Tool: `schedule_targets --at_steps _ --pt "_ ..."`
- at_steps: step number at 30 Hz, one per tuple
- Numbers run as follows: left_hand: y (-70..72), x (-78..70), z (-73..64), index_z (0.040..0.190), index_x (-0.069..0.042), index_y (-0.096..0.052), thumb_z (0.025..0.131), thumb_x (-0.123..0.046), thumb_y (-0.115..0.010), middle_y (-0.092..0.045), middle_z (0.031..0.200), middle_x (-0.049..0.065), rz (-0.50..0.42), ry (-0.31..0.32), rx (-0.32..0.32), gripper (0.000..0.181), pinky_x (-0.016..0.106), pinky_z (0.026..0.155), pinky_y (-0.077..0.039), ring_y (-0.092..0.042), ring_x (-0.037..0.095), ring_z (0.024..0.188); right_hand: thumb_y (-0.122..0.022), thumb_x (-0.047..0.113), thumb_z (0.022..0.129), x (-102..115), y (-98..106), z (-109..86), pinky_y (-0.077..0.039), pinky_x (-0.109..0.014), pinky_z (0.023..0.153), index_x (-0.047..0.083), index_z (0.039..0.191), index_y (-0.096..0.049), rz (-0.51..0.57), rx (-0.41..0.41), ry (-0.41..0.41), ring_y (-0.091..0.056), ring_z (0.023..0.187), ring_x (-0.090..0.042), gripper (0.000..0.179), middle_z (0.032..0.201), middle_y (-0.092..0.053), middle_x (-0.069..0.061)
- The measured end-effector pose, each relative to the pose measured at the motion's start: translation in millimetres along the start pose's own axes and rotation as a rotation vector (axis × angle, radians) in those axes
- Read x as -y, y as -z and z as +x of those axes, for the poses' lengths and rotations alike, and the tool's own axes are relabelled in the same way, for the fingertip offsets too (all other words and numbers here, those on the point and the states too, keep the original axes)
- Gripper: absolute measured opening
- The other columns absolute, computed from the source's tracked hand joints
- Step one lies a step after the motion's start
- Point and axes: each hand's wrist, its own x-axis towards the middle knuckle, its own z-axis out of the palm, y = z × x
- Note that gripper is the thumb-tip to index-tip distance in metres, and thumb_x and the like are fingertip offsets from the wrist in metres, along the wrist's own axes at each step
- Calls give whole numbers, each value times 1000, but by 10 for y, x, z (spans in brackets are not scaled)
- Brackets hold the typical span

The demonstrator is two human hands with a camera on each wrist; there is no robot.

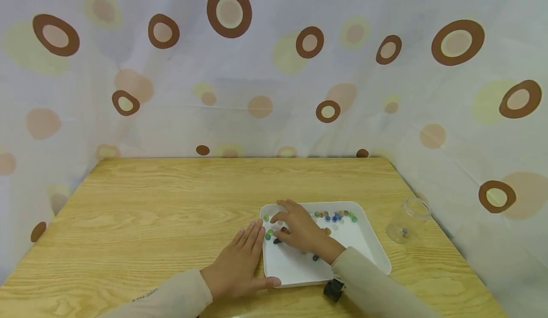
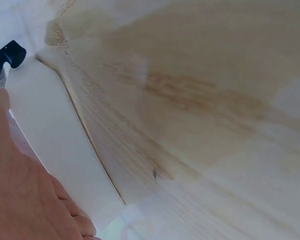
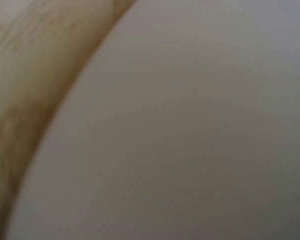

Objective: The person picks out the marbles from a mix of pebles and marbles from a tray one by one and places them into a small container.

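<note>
A white tray point(image 1: 291, 268) holds several glass marbles point(image 1: 335, 218), many bunched toward its far side. My left hand point(image 1: 239, 265) lies along the tray's left side, fingers straight, with the thumb at the near corner. In the left wrist view the left hand point(image 2: 25, 200) sits against the tray's white outer wall point(image 2: 65, 135). Over the tray's left part, my right hand point(image 1: 301, 227) reaches down with bent fingers, thumb and index apart. Green marbles point(image 1: 268, 235) and a dark piece point(image 1: 277, 241) lie near its fingertips. Only the blurred white tray point(image 3: 180, 125) fills most of the right wrist view.
To the right of the tray stands a clear jar point(image 1: 398, 227) with a blue marble point(image 1: 404, 232) low inside it. The wooden table point(image 1: 171, 204) is bordered by a patterned cloth point(image 1: 257, 80) at the back and sides. A black wrist device point(image 1: 334, 289) hangs by the tray's near edge.
</note>
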Motion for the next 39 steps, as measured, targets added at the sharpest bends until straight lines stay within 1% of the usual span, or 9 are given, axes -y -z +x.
schedule_targets --at_steps 5,9,13,16,19,24,34,39 --pt "-12 -4 4 150 7 -17 86 -79 -29 -8 158 23 -4 -5 -6 107 49 116 -19 -9 35 146 -75 22 84 17 -75 4 -26 -62 108 15 100 -72 -34 -25 -13 -34 134 -47 18 143 -44 -22" --pt "8 -12 8 150 7 -18 86 -79 -30 -9 158 23 -3 -2 1 107 48 116 -19 -10 34 146 -76 20 83 36 -114 3 -26 -63 107 15 93 -71 -42 -59 -14 -35 133 -48 12 142 -45 -22" --pt "26 -20 2 150 7 -17 86 -78 -29 -11 157 23 -8 -5 2 107 48 115 -20 -11 34 146 -75 19 83 67 -142 4 -25 -66 106 15 90 -71 -54 -72 -25 -34 134 -48 9 142 -44 -22" --pt "28 -22 -1 149 7 -17 86 -79 -27 -10 157 24 -4 -11 1 108 49 115 -20 -10 35 146 -74 18 83 81 -160 9 -27 -67 104 15 89 -71 -77 -78 -21 -34 133 -48 7 142 -44 -22" --pt "25 -19 -4 149 8 -17 85 -80 -24 -11 157 24 3 -14 -3 109 49 115 -20 -10 35 146 -74 17 83 85 -173 13 -28 -66 104 16 88 -71 -94 -87 -7 -36 132 -48 6 142 -45 -21" --pt "24 -22 -11 150 7 -16 85 -80 -25 -10 157 24 -9 -11 -4 109 49 115 -20 -10 34 146 -74 16 82 86 -183 9 -30 -64 105 16 84 -69 -98 -102 16 -36 132 -49 5 141 -45 -21" --pt "4 -29 -10 150 7 -15 87 -77 -31 -7 158 24 -30 -7 1 106 49 116 -18 -8 34 146 -75 16 81 94 -194 5 -28 -63 106 15 84 -70 -119 -80 -7 -35 133 -47 5 144 -43 -20" --pt "3 -26 -8 149 8 -16 88 -75 -33 -7 157 25 -34 -15 -9 105 49 116 -19 -9 36 146 -75 18 82 98 -178 4 -28 -62 107 15 85 -70 -130 -63 -9 -34 134 -46 7 145 -41 -21"
